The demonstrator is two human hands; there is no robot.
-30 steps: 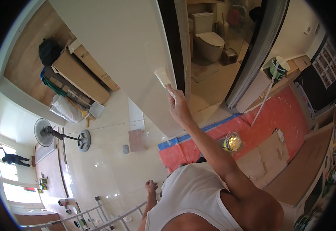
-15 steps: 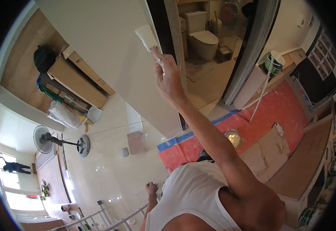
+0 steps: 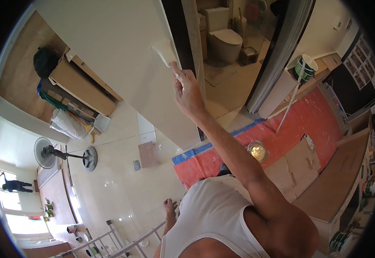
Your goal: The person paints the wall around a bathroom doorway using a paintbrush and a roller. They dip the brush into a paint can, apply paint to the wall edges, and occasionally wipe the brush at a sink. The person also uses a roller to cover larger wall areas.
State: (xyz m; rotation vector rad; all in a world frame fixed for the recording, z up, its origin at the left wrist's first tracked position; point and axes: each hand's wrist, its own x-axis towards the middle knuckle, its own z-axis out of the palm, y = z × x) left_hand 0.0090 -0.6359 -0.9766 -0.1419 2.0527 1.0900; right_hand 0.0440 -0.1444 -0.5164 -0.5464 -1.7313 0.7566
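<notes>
My right hand (image 3: 189, 93) reaches up and grips the handle of a wide paintbrush (image 3: 165, 52) with pale bristles. White paint smears its fingers. The bristles lie against the off-white wall (image 3: 123, 56), close to the dark door frame (image 3: 180, 38). Low beside my body hangs my left hand (image 3: 169, 207), its fingers loosely bent and a little apart, with nothing visible in them. It is near the rails of a metal ladder (image 3: 140, 244).
A bathroom doorway with a toilet (image 3: 225, 41) opens ahead. Red sheeting (image 3: 312, 116) covers the floor at right, bearing a shiny can (image 3: 257, 151) and cardboard (image 3: 291, 170). A paint bucket (image 3: 305, 68) with a pole stands beyond. A fan (image 3: 60, 152) and a distant person (image 3: 16, 185) are left.
The paintbrush has moved slightly down along the wall with my right hand. The whole view has shifted a little. My left hand stays low, its fingers somewhat looser.
</notes>
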